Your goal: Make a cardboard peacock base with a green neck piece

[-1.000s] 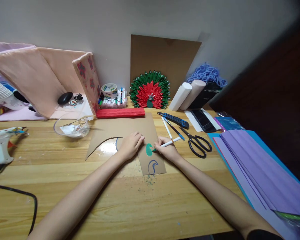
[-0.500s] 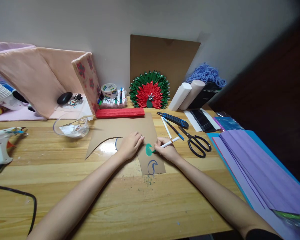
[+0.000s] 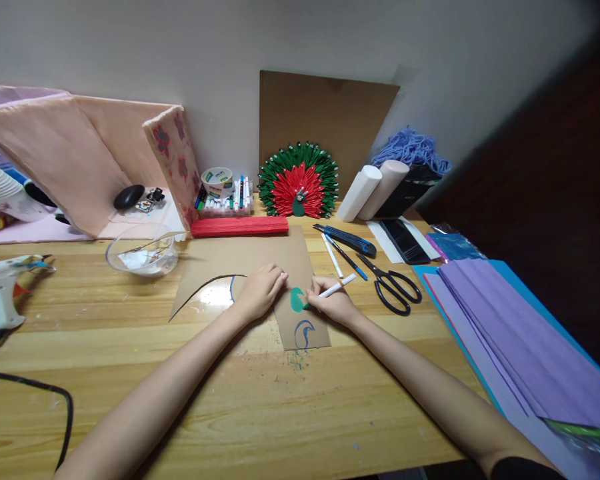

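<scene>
My right hand (image 3: 334,300) grips a white-barrelled green marker (image 3: 343,283). Its tip touches, or nearly touches, the edge of a green-coloured shape (image 3: 297,299) on a piece of brown cardboard (image 3: 293,332). Below that shape, a curved outline (image 3: 305,334) is drawn in blue. Resting on the cardboard to the left, my left hand (image 3: 261,290) lies with its fingers stretched out, holding nothing. A curved piece has been cut out of the cardboard's left side, beside this hand.
Scissors (image 3: 399,291), a box cutter (image 3: 347,240) and pens lie right of the cardboard. Behind stand red crepe paper (image 3: 240,227) and a red-green peacock craft (image 3: 300,180). A glue gun (image 3: 3,290) and plastic bowl (image 3: 143,253) are left; purple sheets (image 3: 525,340) lie right.
The right hand and the marker have shifted very slightly, with the marker's back end a little further left. My left hand stays in place on the cardboard.
</scene>
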{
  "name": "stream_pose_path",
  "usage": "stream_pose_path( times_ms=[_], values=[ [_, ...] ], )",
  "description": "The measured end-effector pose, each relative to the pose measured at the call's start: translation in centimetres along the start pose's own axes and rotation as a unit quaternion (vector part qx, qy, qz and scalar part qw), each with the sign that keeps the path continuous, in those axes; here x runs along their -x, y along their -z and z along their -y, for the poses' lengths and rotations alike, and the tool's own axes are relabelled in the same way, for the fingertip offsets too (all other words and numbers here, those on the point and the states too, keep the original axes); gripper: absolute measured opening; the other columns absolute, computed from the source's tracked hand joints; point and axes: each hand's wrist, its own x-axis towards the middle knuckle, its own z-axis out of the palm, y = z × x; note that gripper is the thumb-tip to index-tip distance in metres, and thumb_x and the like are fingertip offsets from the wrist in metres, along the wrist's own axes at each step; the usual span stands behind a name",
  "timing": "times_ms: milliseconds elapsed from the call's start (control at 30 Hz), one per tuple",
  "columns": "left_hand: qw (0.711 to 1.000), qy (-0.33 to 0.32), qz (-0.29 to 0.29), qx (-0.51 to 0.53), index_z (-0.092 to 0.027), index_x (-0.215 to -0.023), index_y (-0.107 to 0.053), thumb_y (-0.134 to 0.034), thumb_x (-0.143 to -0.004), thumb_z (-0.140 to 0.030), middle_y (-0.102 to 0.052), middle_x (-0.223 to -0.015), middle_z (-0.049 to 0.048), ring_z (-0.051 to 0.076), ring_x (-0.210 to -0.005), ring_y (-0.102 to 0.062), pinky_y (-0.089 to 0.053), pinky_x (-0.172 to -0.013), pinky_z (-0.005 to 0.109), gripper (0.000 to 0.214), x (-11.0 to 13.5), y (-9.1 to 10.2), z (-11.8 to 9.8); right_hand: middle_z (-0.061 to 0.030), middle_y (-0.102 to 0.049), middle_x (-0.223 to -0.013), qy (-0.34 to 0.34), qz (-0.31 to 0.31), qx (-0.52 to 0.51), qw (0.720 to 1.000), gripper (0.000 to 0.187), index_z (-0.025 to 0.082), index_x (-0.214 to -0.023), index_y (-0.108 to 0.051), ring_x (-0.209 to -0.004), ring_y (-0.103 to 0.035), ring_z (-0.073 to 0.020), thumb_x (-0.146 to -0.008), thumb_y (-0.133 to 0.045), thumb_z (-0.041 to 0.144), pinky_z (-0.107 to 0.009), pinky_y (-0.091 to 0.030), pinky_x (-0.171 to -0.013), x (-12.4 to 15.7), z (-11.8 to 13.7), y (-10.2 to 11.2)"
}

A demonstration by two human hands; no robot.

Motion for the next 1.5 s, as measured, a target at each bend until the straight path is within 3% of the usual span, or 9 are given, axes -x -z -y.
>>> stream_pose_path(
  times_ms=[100,367,533,867,1100,1200,1400,1500],
  values=[
    [1.000,0.000,0.002,-0.006,-0.019,-0.078,-0.052,-0.025,-0.095,-0.035,-0.053,-0.082,0.0038,0.017,-0.078,-0.050,-0.039,-0.073,0.030,0.035,0.02,0.04,-0.07,0.0052,-0.047,-0.040,-0.010,0.018,-0.027,0.999,0.032,0.021,-0.052,-0.039,-0.038,-0.040,-0.0087,-0.074,-0.060,0.031,-0.022,-0.030,-0.043,-0.04,0.03,0.02],
    [1.000,-0.002,0.004,-0.010,-0.019,-0.079,-0.051,-0.024,-0.095,-0.035,-0.053,-0.083,0.0041,0.017,-0.079,-0.050,-0.039,-0.073,0.030,0.036,0.09,0.13,-0.12,0.0049,-0.048,-0.054,0.013,-0.062,-0.055,0.996,0.030,0.020,-0.063,-0.046,-0.049,-0.044,-0.0091,-0.074,-0.065,0.041,-0.021,-0.034,-0.047,-0.57,0.21,0.03],
    [1.000,0.005,0.005,-0.004,-0.019,-0.079,-0.052,-0.025,-0.095,-0.035,-0.053,-0.083,0.0040,0.017,-0.079,-0.051,-0.040,-0.073,0.030,0.036,0.07,0.14,-0.15,0.0032,-0.054,-0.055,0.003,-0.027,-0.058,0.998,0.032,0.020,-0.063,-0.047,-0.051,-0.049,-0.0109,-0.075,-0.062,0.045,-0.023,-0.037,-0.049,-0.37,0.33,-0.03],
    [1.000,0.011,0.000,0.009,-0.019,-0.079,-0.053,-0.026,-0.095,-0.035,-0.054,-0.083,0.0038,0.017,-0.079,-0.051,-0.040,-0.073,0.029,0.036,0.15,0.30,-0.23,0.0029,-0.056,-0.052,0.004,-0.039,-0.055,0.998,0.036,0.020,-0.059,-0.044,-0.052,-0.053,-0.0121,-0.080,-0.057,0.045,-0.025,-0.040,-0.054,-0.44,0.34,-0.09],
    [1.000,0.004,0.011,-0.008,-0.020,-0.078,-0.053,-0.037,-0.092,-0.035,-0.055,-0.084,0.0029,0.016,-0.078,-0.053,-0.040,-0.068,0.027,0.026,0.18,0.32,-0.04,0.0057,-0.051,-0.051,-0.023,-0.041,-0.159,0.986,0.035,0.020,-0.065,-0.043,-0.041,-0.040,-0.0083,-0.077,-0.060,0.049,-0.021,-0.028,-0.042,-0.73,0.16,0.05],
    [1.000,-0.007,0.017,0.004,-0.020,-0.078,-0.053,-0.039,-0.091,-0.036,-0.055,-0.085,0.0031,0.016,-0.077,-0.053,-0.041,-0.067,0.027,0.025,0.26,0.40,-0.04,0.0059,-0.049,-0.054,-0.014,-0.032,-0.178,0.983,0.033,0.020,-0.067,-0.046,-0.045,-0.038,-0.0081,-0.073,-0.064,0.046,-0.021,-0.026,-0.043,-0.84,0.46,0.32],
    [1.000,-0.008,0.015,0.007,-0.020,-0.081,-0.055,-0.038,-0.091,-0.037,-0.057,-0.085,0.0039,0.017,-0.077,-0.053,-0.041,-0.068,0.027,0.026,0.36,0.50,-0.21,0.0025,-0.053,-0.073,-0.001,0.005,-0.176,0.984,0.022,0.021,-0.080,-0.054,-0.060,-0.047,-0.0106,-0.073,-0.065,0.039,-0.021,-0.034,-0.052,-0.78,0.83,0.87],
    [1.000,-0.002,0.009,0.003,-0.020,-0.083,-0.057,-0.035,-0.092,-0.036,-0.057,-0.085,0.0038,0.017,-0.078,-0.054,-0.040,-0.069,0.028,0.029,0.33,0.50,-0.31,0.0027,-0.051,-0.071,0.004,0.005,-0.166,0.986,0.022,0.021,-0.079,-0.053,-0.058,-0.045,-0.0103,-0.074,-0.063,0.040,-0.022,-0.033,-0.051,-0.75,0.55,0.83]
  ],
)
